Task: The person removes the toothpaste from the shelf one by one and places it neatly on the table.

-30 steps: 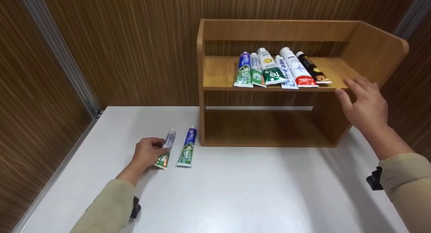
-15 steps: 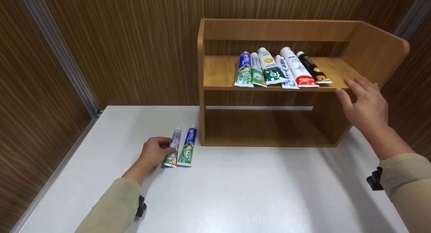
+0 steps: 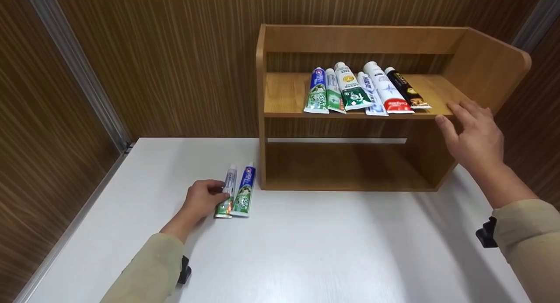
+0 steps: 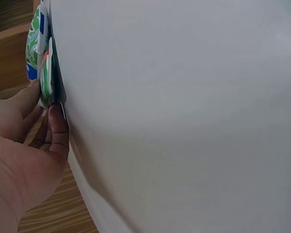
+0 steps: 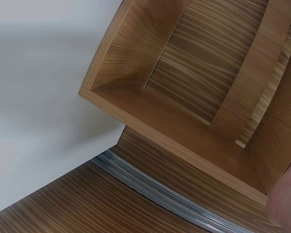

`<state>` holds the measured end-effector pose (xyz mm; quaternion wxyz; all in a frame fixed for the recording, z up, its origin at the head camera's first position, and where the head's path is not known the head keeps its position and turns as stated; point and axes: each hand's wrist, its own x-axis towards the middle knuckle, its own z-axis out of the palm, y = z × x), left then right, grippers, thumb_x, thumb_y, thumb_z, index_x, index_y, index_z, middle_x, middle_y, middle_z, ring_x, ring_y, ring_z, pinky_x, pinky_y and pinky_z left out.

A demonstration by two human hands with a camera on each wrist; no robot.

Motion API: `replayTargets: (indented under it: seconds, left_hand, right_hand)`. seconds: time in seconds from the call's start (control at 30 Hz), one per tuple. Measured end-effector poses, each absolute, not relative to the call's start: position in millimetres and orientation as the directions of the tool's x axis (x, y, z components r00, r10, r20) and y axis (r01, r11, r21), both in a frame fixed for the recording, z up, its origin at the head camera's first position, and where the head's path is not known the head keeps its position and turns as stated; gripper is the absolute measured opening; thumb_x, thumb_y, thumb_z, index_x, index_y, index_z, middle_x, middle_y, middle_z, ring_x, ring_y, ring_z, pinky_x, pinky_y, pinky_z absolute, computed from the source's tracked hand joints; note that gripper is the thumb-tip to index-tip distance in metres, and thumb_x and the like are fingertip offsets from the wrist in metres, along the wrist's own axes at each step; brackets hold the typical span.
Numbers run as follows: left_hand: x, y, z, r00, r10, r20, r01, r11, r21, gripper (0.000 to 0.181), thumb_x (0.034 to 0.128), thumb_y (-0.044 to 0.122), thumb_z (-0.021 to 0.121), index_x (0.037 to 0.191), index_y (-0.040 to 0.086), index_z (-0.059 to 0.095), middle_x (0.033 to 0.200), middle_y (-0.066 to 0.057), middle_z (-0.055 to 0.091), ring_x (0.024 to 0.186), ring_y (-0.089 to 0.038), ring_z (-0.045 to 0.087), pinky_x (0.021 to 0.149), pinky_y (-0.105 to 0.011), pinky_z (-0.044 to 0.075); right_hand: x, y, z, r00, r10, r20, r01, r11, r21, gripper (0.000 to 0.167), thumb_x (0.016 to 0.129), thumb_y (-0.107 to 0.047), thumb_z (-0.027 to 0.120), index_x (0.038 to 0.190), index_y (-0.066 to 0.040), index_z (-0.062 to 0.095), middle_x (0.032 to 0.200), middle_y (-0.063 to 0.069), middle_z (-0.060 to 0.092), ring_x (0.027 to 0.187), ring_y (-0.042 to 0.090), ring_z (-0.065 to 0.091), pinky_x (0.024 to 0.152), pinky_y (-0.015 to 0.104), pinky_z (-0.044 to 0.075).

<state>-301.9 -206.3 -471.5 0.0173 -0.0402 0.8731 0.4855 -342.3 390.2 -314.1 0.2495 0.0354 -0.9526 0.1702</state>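
My left hand (image 3: 201, 200) pinches a pale and green toothpaste tube (image 3: 230, 178) that lies on the white table. In the left wrist view, the thumb and fingers hold this tube's sides. Close against it on the right lies a blue and green toothpaste tube (image 3: 246, 190), beside the wooden shelf unit (image 3: 261, 119). My right hand (image 3: 477, 136) rests at the right end of the upper shelf's front edge, fingers on the board and thumb at the edge. Only a blurred bit of that hand (image 5: 286, 201) shows in the right wrist view.
Several toothpaste tubes lie in a row on the upper shelf, among them a red-ended white tube (image 3: 389, 90) and a black tube (image 3: 407, 89). The lower compartment (image 3: 341, 165) is below. Wood-grain panels (image 3: 175, 66) stand behind the white table (image 3: 306, 250).
My left hand has slid the pale and green tube rightward, closing most of the gap to the blue and green tube; it has barely moved in the last half second. My right hand stays put.
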Motion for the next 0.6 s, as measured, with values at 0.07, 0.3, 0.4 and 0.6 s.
replayTargets:
  seconds: [0.07,0.3,0.4,0.6]
  left_hand:
    - [-301.4,-207.1,-471.3,-0.996,-0.056,-0.063,-0.083,0.533,0.842,0.045,0.0992,0.009,0.075,0.140,-0.004,0.063,0.129,-0.019,0.068,0.119,-0.032,0.064,0.102,-0.044,0.055]
    - [-298.4,-208.5,-462.8,-0.996,-0.071,-0.049,-0.080,0.557,0.827,0.047,0.1009,0.016,0.074,0.143,0.000,0.063,0.126,-0.016,0.069,0.116,-0.029,0.062,0.101,-0.042,0.053]
    - [-294.5,-205.1,-452.6,-0.997,-0.073,-0.012,-0.051,0.560,0.827,0.048,0.1019,0.021,0.073,0.145,0.002,0.063,0.130,-0.016,0.068,0.117,-0.029,0.061,0.101,-0.042,0.053]
    - [-284.1,-188.5,-421.5,-0.992,-0.040,0.120,0.081,0.527,0.846,0.049,0.1014,0.025,0.075,0.145,0.007,0.065,0.131,-0.012,0.071,0.122,-0.026,0.061,0.107,-0.043,0.051]
  right_hand:
    - [-342.3,390.4,-314.5,-0.870,0.016,0.492,-0.157,0.939,-0.307,0.067,0.111,-0.053,0.044,0.163,-0.010,0.042,0.166,0.026,0.035,0.159,0.044,0.021,0.131,0.054,0.006]
    - [-342.7,391.7,-316.7,-0.855,0.009,0.518,-0.173,0.937,-0.302,0.064,0.112,-0.048,0.048,0.161,-0.008,0.046,0.164,0.028,0.038,0.157,0.046,0.024,0.130,0.055,0.008]
    - [-342.9,391.5,-316.5,-0.858,0.012,0.513,-0.169,0.937,-0.305,0.064,0.111,-0.049,0.047,0.161,-0.008,0.046,0.164,0.028,0.038,0.157,0.045,0.024,0.130,0.056,0.009]
    - [-342.7,390.6,-315.1,-0.868,0.019,0.496,-0.157,0.937,-0.311,0.066,0.111,-0.052,0.045,0.163,-0.011,0.043,0.166,0.026,0.035,0.158,0.045,0.022,0.130,0.057,0.007]
